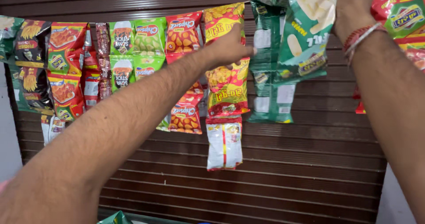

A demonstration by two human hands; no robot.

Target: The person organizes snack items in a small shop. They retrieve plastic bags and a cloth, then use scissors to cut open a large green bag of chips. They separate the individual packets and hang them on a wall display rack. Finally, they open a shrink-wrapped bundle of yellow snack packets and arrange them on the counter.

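A string (133,18) runs across the top of the frame, in front of a slatted shutter (287,162). Strips of snack packets (66,69) hang from it at left and centre. The left hand (228,49) lies mid-frame against a hanging strip (226,91). At upper right, the right hand (352,9) sits atop a chip-packet strip (292,51), more packets (400,11) to its right.

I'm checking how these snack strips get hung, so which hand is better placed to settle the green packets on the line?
The right hand, probably: it is at the top of the strip of glossy green snack packets. The left hand lies on the yellow-and-red packet strip beside it.
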